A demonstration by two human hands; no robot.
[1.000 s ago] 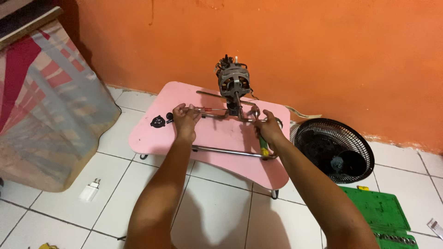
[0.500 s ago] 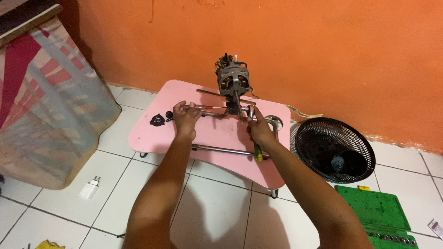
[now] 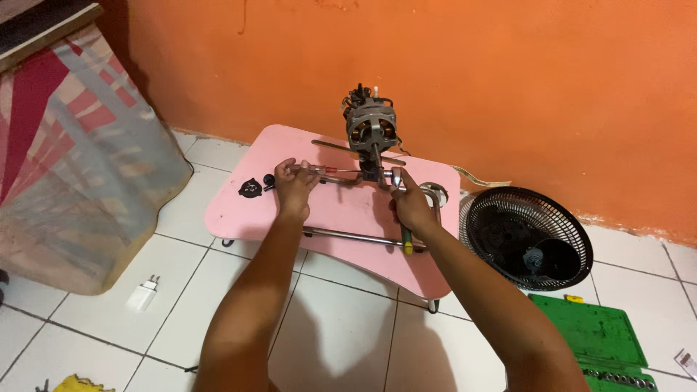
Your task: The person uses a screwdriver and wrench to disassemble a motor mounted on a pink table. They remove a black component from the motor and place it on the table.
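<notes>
A bare electric fan motor (image 3: 370, 132) stands upright on a low pink table (image 3: 247, 207), its shaft pointing toward me. My left hand (image 3: 294, 189) grips a thin metal tool with a red part (image 3: 327, 169) that reaches toward the motor's base. My right hand (image 3: 412, 203) is closed around a screwdriver with a green and yellow handle (image 3: 406, 243), its tip up by the motor's base. A long metal rod (image 3: 348, 237) lies across the table under my forearms.
Black knobs (image 3: 254, 187) lie on the table's left part. A black fan grille (image 3: 524, 236) rests on the tiled floor at right, with a green tool case (image 3: 592, 337) in front of it. A striped cloth-covered bulk (image 3: 72, 160) stands left; a white charger (image 3: 142, 294) lies on the floor.
My right hand has shifted left, from the table's right side to the motor's base, with the screwdriver in it. My left hand has stayed on the thin tool.
</notes>
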